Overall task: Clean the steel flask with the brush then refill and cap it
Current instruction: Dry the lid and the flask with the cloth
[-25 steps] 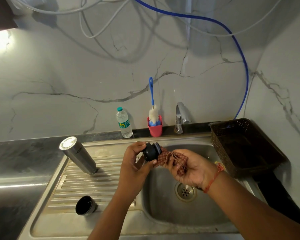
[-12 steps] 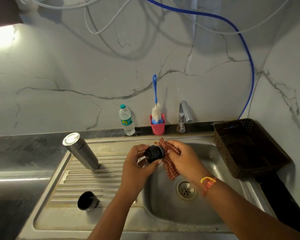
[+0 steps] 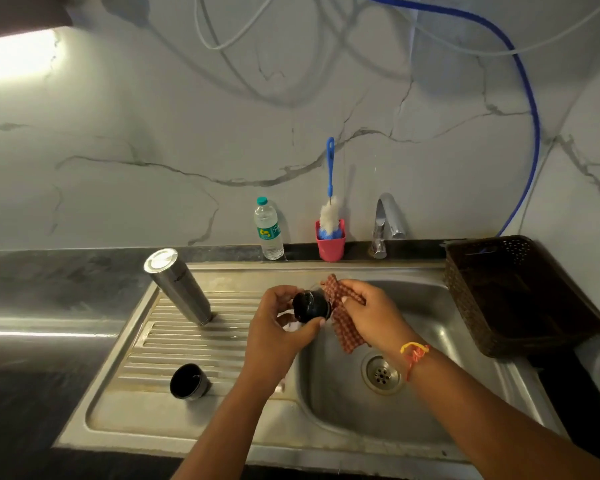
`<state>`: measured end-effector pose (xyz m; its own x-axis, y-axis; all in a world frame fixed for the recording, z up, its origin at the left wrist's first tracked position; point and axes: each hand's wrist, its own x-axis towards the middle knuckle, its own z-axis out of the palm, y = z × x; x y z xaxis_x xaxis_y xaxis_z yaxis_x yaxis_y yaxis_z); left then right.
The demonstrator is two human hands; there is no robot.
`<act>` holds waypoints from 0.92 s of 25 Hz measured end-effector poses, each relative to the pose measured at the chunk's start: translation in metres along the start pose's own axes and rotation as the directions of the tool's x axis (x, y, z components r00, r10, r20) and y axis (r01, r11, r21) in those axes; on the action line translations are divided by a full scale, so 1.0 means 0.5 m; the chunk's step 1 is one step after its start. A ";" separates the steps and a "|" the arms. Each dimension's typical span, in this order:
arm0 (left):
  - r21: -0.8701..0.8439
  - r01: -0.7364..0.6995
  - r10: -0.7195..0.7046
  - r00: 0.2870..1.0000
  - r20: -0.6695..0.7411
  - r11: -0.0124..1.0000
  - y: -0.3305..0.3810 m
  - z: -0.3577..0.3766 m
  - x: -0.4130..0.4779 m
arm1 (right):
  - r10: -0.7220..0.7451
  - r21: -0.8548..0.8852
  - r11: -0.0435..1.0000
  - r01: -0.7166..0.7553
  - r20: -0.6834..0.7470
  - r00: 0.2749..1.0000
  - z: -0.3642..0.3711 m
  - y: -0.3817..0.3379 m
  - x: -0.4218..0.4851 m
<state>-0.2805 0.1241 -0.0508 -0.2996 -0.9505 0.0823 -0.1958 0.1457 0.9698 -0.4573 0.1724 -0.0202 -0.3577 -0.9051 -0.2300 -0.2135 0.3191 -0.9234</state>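
Head view, where's the steel flask (image 3: 179, 287) at?
— Standing on the drainboard (image 3: 174, 344) beside the sink bowl (image 3: 447, 393). Left hand (image 3: 278, 327) grips a black cap (image 3: 310, 306), right hand (image 3: 371, 313) pinches a checked cloth (image 3: 347, 334) against it.

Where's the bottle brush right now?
Head view: the bottle brush stands handle-up in the pink cup behind the sink, between the water bottle on its left and the tap on its right.

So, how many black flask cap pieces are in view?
2. One cap piece is gripped by the left hand over the sink; the other cap piece sits on the drainboard. More could be hidden inside the basket.
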 end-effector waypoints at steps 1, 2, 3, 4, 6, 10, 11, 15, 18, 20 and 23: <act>-0.002 0.026 -0.026 0.999 -0.045 1.000 -0.005 -0.013 0.001 | 0.031 0.051 0.998 -0.031 0.008 1.000 0.009 0.002 0.001; 0.004 0.048 -0.047 0.995 -0.085 0.999 -0.011 -0.029 0.003 | 0.063 0.106 0.992 -0.065 0.026 0.998 0.019 0.005 0.000; 0.010 0.069 -0.067 0.990 -0.122 0.998 -0.020 -0.050 0.003 | 0.095 0.143 0.984 -0.102 0.052 0.994 0.032 0.010 0.000; 0.025 0.082 -0.077 0.985 -0.154 0.996 -0.030 -0.073 0.003 | 0.120 0.167 0.977 -0.131 0.075 0.990 0.046 0.015 0.000; 0.065 0.095 -0.079 0.972 -0.223 0.993 -0.052 -0.124 0.001 | 0.142 0.197 0.967 -0.162 0.113 0.983 0.080 0.027 0.006; 0.169 0.146 -0.088 0.946 -0.311 0.975 -0.100 -0.236 0.000 | 0.134 0.261 0.949 -0.178 0.178 0.975 0.164 0.030 0.010; 0.187 0.169 -0.102 0.941 -0.324 0.968 -0.118 -0.266 0.001 | 0.135 0.263 0.947 -0.185 0.196 0.971 0.184 0.029 0.012; 0.177 0.286 -0.205 0.905 -0.373 0.942 -0.186 -0.367 0.005 | 0.125 0.282 0.940 -0.190 0.235 0.964 0.255 0.020 0.021; 0.094 0.372 -0.311 0.870 -0.383 0.924 -0.246 -0.425 0.007 | 0.127 0.226 0.957 -0.182 0.238 0.963 0.294 0.012 0.024; 0.055 0.390 -0.343 0.862 -0.374 0.919 -0.282 -0.451 0.012 | 0.138 0.204 0.961 -0.186 0.228 0.964 0.315 0.012 0.027; 0.020 0.404 -0.375 0.863 -0.338 0.914 -0.312 -0.469 0.012 | 0.160 0.212 0.955 -0.208 0.220 0.962 0.346 0.015 0.031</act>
<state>-0.0327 0.0311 -0.1479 0.1301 -0.9680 -0.2145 -0.3189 -0.2457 0.9154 -0.3069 0.1122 -0.0840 -0.1784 -0.8816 -0.4370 0.0630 0.4330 -0.8992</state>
